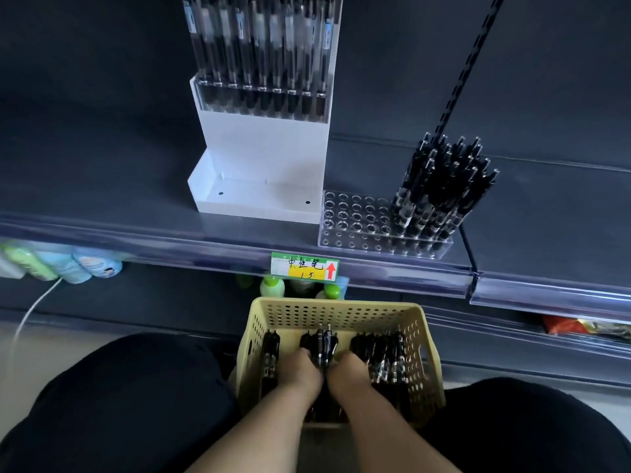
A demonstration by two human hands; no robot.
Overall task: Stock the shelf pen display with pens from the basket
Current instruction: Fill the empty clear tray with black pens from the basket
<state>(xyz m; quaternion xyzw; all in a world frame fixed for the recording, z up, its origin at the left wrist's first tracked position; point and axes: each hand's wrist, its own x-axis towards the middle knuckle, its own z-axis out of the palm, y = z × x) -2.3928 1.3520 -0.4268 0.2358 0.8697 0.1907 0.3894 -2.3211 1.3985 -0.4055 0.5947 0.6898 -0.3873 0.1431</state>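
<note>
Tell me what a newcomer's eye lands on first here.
Bottom centre, the left hand and right hand are down in a yellow basket among black pens. On the shelf above, a clear holder stands about half filled with upright pens, beside a white display.

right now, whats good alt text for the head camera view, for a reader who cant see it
The left hand and right hand hold a bunch of black pens inside a yellow basket. On the shelf above stand a partly filled clear pen rack and a white display stand with pens in its upper tier.
</note>
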